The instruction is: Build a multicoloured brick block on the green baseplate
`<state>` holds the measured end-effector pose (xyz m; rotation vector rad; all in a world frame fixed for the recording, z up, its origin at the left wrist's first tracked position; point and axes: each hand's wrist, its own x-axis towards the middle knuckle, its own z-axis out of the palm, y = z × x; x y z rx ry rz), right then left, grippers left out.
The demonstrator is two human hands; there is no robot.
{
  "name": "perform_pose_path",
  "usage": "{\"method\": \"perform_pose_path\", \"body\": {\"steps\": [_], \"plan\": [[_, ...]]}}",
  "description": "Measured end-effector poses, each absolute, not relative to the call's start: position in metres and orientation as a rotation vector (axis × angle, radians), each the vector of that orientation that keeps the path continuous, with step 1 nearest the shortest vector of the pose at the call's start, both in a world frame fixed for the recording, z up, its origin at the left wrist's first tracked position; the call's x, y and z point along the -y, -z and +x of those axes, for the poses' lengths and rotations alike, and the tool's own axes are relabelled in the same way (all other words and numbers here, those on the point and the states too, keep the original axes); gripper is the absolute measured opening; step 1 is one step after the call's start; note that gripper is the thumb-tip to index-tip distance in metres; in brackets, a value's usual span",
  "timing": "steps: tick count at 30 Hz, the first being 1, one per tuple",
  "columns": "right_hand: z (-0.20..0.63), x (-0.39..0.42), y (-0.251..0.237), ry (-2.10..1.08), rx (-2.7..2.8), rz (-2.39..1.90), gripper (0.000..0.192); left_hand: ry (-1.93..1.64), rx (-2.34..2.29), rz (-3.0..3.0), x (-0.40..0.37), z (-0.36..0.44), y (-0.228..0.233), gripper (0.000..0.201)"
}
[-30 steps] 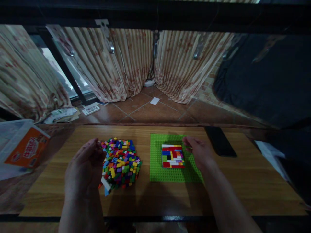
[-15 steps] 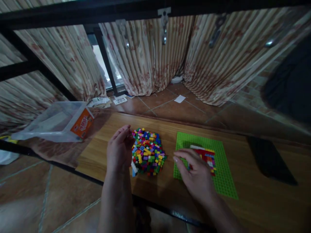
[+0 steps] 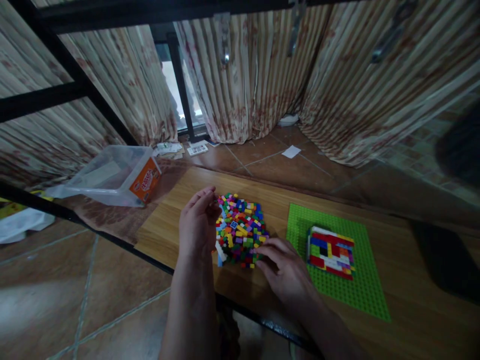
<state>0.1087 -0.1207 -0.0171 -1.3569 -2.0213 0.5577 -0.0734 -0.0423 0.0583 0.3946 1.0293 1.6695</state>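
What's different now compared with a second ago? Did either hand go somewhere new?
The right hand has left the green baseplate and swung across to the near edge of the pile of loose bricks, fingertips touching it. Whether it has picked one up cannot be told. The left hand stays curled at the pile's left side. The small built block sits unchanged on the baseplate, and the pile keeps its place on the wooden table.

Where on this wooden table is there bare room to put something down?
Bare wood lies between the brick pile and the green baseplate, and along the table's near right edge. It is crowded around the pile, where the left hand and right hand sit.
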Motion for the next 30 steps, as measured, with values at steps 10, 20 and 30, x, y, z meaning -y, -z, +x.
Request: {"method": "perform_pose_path", "body": {"steps": [10,20,30], "plan": [[0.106,0.123,0.005,-1.093,1.4,-1.24,0.019,-1.672,-1.037,0.4,0.043,-0.074,-0.059,0.027],[0.116,0.114,-0.013,-1.582,0.587,-1.01,0.019,-1.013,-1.106,1.26,0.051,-0.052,-0.047,0.019],[0.129,0.111,-0.013,-1.195,0.899,-1.165,0.022,-0.665,-0.977,1.528,0.061,-0.022,-0.045,0.019]]}}
